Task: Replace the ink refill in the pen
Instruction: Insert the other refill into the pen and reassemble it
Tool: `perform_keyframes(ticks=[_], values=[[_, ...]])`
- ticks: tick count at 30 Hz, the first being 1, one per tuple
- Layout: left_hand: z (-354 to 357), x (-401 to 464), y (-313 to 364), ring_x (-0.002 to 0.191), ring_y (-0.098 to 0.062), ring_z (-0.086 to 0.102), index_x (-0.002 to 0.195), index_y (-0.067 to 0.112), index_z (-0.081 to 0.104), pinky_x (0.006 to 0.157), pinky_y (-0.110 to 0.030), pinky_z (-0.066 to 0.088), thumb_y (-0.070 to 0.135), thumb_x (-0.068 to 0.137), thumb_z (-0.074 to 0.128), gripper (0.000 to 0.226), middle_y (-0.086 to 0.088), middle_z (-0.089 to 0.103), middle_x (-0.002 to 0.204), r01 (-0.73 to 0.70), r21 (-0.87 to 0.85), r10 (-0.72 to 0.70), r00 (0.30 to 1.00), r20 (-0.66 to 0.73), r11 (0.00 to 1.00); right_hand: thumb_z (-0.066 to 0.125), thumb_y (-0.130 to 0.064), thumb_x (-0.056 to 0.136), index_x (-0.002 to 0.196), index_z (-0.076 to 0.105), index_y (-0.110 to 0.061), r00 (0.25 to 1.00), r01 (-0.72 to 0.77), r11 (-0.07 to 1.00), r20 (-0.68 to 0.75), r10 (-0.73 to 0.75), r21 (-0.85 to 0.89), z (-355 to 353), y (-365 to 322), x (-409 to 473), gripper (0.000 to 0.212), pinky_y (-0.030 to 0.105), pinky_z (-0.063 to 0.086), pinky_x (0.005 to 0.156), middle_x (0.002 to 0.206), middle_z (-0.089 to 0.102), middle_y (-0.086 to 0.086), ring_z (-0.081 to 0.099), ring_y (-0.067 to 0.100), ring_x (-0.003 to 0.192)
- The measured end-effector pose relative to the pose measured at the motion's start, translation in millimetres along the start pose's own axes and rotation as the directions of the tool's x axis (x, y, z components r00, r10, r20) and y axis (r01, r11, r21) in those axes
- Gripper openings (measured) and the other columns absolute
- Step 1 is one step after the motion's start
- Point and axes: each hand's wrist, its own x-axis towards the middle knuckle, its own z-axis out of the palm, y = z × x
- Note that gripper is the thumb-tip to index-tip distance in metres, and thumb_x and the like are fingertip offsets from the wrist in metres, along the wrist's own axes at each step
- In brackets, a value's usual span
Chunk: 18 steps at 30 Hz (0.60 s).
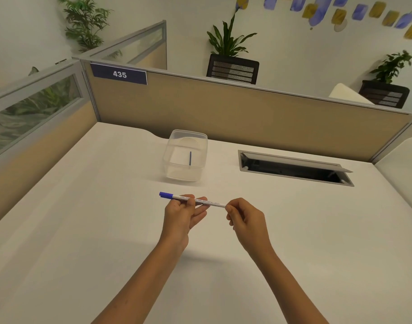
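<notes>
A white pen [213,203] with a blue cap on its left end is held level above the white desk [83,218]. My left hand [182,215] grips the barrel near the capped end. My right hand [243,220] pinches the pen's right end between fingertips, hiding that tip. Farther back stands a clear plastic container [174,169], and a thin blue ink refill [190,158] lies inside it.
An open grey cable hatch [293,168] is sunk into the desk at the back right. Tan cubicle partitions [223,113] close off the back and left sides. Plants and dark chair backs show beyond the partition.
</notes>
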Motion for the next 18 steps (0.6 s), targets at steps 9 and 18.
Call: perform_keyframes(ticks=[9,18], values=[[-2,-1,9,0.077,-0.019,0.073,0.091,0.007,0.053,0.066,-0.025,0.058,0.007,0.093,0.049,0.004,-0.004,0.075,0.081,-0.085,0.017,0.084,0.995,0.061,0.996,0.053,-0.025,0.094,0.094,0.066,-0.003,0.871,-0.477,0.705,0.387,0.301,0.525,-19,-7,5,0.026,0.021,0.051,0.055,0.071,0.067,0.007,0.062,0.017,0.063],[3,-5,7,0.078,-0.017,0.073,0.091,0.007,0.052,0.064,-0.023,0.056,0.007,0.094,0.049,0.004,-0.005,0.074,0.084,-0.173,0.115,0.164,0.983,0.081,0.978,0.054,-0.018,0.093,0.078,0.058,-0.009,0.855,-0.517,0.717,0.325,0.405,0.468,-11,-9,7,0.018,0.016,0.043,0.048,0.063,0.056,0.002,0.049,0.009,0.052]])
